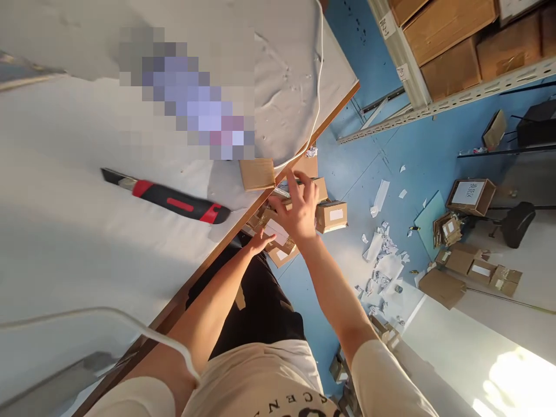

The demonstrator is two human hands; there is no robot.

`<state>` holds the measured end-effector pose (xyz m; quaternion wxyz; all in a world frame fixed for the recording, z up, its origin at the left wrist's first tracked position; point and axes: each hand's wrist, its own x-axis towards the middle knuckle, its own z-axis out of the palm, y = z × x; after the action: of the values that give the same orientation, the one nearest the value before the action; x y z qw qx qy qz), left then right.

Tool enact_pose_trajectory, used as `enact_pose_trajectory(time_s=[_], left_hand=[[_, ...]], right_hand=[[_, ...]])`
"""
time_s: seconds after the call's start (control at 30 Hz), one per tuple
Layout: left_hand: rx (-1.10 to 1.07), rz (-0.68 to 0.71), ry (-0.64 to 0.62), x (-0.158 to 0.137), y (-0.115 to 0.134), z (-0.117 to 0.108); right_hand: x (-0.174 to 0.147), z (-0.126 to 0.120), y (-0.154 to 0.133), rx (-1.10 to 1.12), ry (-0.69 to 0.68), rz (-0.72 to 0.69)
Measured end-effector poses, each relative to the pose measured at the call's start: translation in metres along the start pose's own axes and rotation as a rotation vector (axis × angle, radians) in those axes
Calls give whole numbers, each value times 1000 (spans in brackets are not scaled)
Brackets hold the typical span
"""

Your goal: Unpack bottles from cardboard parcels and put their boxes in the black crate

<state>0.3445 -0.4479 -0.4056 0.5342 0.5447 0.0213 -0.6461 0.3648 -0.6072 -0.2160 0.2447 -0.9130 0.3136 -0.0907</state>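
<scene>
My right hand (299,209) is past the table edge, fingers spread and curved above several small cardboard boxes. To its lower left, my left hand (261,241) has its thumb and a finger apart beside a cardboard box with a white label (276,231). The thumb overlaps the label, but I cannot tell whether it presses on the box. Another labelled cardboard box (332,216) is right of my right hand. A small plain cardboard box (257,174) sits at the table edge. On the table lies a red and black utility knife (180,202), its dark blade pointing left.
A white cable (320,75) runs over the grey-white tabletop (56,231); another white cable (108,313) crosses near my left arm. Part of the table is pixelated. Crumpled paper (384,260) litters the blue floor. A metal shelf (417,75) holds cartons at upper right.
</scene>
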Motion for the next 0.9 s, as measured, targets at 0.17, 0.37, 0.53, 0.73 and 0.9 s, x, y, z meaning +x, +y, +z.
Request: enact_pose_trajectory(time_s=[0.17,0.37,0.53,0.73,0.9], left_hand=[[118,-171,56,-67,13,5],[223,-127,16,-132,24,-4],[54,-115,12,-177,59,-9],[-188,36,52,-246,127,-13],[-225,301,168,-300,166,-11]], right_hand=[[47,-2,-30,-111,-37,-96],[50,-2,-26,-22,-1,72],[26,-20,-25,370,-25,168],[-73,-63,-5,533,-24,569],[-119,-92,-1,447,-32,538]])
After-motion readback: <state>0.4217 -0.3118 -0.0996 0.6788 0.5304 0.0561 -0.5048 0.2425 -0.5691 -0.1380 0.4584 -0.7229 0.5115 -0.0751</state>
